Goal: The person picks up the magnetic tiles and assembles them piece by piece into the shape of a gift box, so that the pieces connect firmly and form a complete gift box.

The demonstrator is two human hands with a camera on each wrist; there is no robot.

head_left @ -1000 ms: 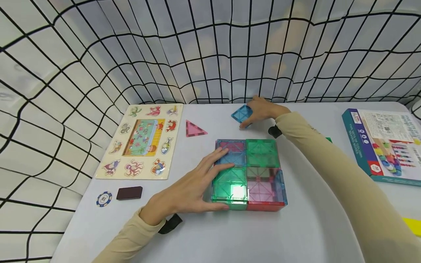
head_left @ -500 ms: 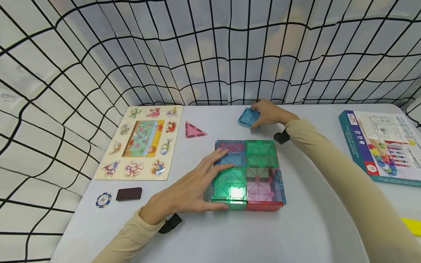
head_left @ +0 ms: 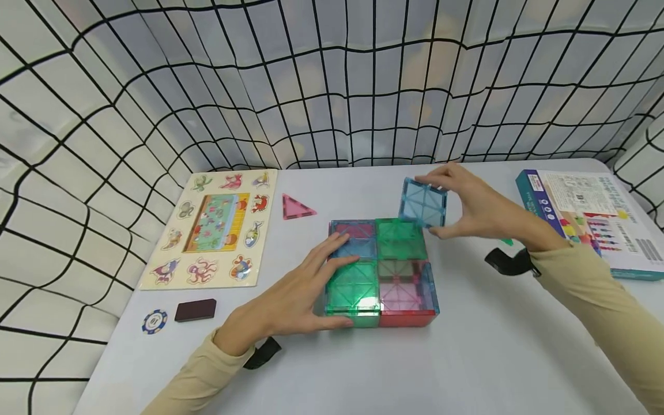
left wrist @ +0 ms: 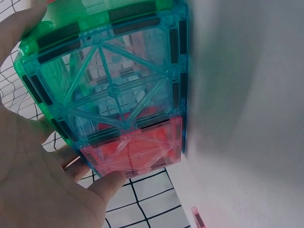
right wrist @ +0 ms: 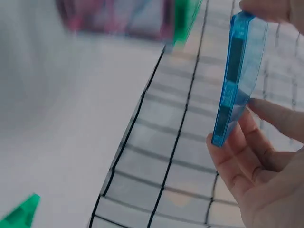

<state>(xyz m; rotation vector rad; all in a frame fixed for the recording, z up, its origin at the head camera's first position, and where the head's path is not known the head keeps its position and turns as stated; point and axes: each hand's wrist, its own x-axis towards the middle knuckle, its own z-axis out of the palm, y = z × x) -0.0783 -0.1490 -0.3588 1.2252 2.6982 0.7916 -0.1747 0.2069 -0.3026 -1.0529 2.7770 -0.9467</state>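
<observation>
While right hand [head_left: 474, 207] pinches blue tile [head_left: 424, 203] aloft beyond block [head_left: 381, 276], mid-table | left hand [head_left: 290, 302] flat, steadying block | risk: magnets may snap the tile on askew, collapsing walls.

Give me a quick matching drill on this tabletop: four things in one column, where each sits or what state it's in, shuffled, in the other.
Things:
1. blue square tile
2. pink triangle tile
3. poker chip
4. tile box

Places or states:
A. flat on the table beside the animal puzzle board
B. steadied by the left hand
C. lifted, pinched in the right hand
D. next to a dark brown block

Pairs: 1-C, 2-A, 3-D, 4-B
</observation>
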